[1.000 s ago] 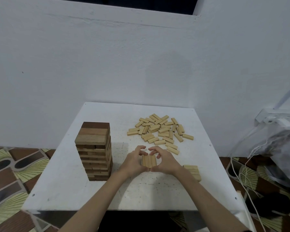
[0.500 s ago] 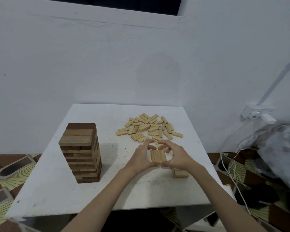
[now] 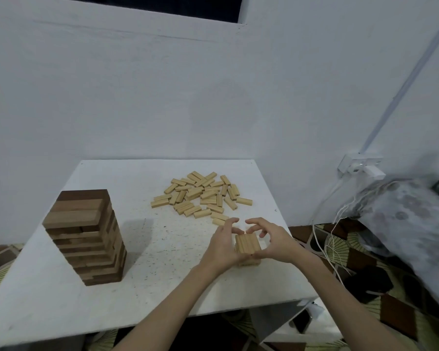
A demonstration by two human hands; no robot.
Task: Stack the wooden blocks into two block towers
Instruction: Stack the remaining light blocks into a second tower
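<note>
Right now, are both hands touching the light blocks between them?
Touching: the head view shows the left hand and right hand pressed against the block row.

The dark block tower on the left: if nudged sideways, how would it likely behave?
The dark block tower is tall, narrow and leans visibly, so it would probably tip rather than slide. Its layers look loose-stacked, so blocks would likely scatter across the white table.
</note>
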